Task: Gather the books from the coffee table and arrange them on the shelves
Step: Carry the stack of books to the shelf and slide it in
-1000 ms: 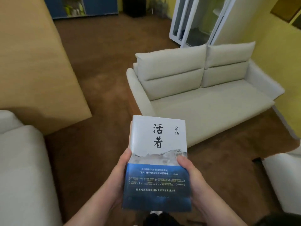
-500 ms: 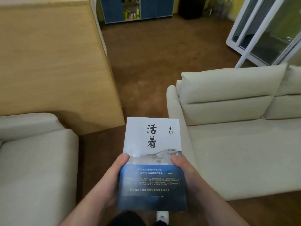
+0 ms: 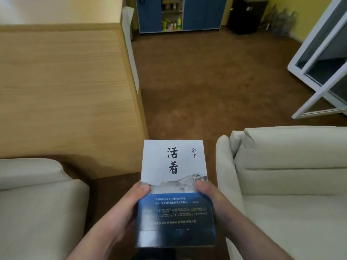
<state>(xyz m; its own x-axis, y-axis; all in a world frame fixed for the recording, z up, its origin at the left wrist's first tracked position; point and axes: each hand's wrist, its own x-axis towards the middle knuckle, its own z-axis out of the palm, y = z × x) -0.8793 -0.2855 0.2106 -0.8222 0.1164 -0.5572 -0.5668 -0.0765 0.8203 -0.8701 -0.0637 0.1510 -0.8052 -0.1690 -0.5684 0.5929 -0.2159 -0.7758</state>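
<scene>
Book: a book [image 3: 174, 166] is held face up in front of the person, low in the middle of the view. It is above the brown carpet [image 3: 216, 81] and between two pale seats.
Cover: the upper half is white, with large black characters and a grey mountain drawing. A dark blue band with small white print wraps the lower half.
Left hand: the left hand [image 3: 127, 211] grips the book's left edge. Its thumb lies on the cover where the white meets the blue.
Right hand: the right hand [image 3: 214, 201] grips the right edge at the same height, with its thumb pressed on the cover opposite the other thumb.
Other fingers: they are curled under the book and out of sight, so how they lie there cannot be told.
Left seat: a cream armchair [image 3: 37, 212] fills the lower left corner.
Right seat: a cream sofa [image 3: 291, 184] fills the lower right. Its rounded armrest appears just beside the book's right edge.
Wooden unit: a large light-wood cabinet [image 3: 65, 81] takes up the upper left and stands on the carpet.
Far end: a blue cupboard [image 3: 150, 15] stands against the far wall, and its open middle compartment holds bottles [image 3: 171, 23]. A black box [image 3: 246, 14] stands to the right of it, by a yellow wall [image 3: 309, 15].
Door: a white-framed glass door [image 3: 319, 59] stands at the right edge.
</scene>
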